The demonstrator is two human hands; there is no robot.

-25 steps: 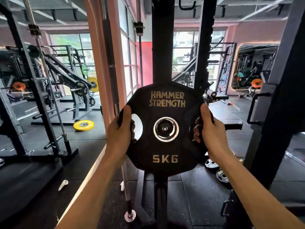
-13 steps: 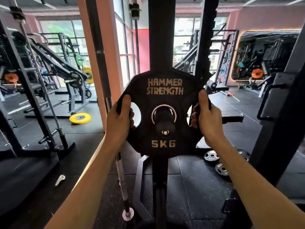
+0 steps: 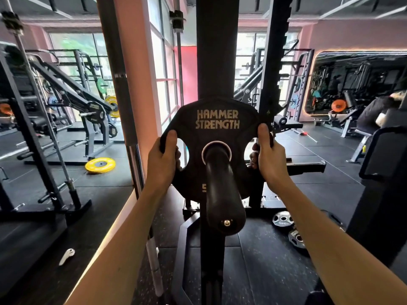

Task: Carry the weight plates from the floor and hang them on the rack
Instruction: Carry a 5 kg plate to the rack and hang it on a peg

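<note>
A black weight plate marked HAMMER STRENGTH was held upright against the rack's upright post, its centre hole threaded over the black storage peg, which projected toward the near side. The left hand was clamped on the plate's left edge, fingers curled through the cut-out. The right hand was likewise clamped on the right edge, thumb laid over the rim. Two grey plates were seen flat on the floor at the near right of the rack's base. A yellow plate was seen on the floor at the far left.
</note>
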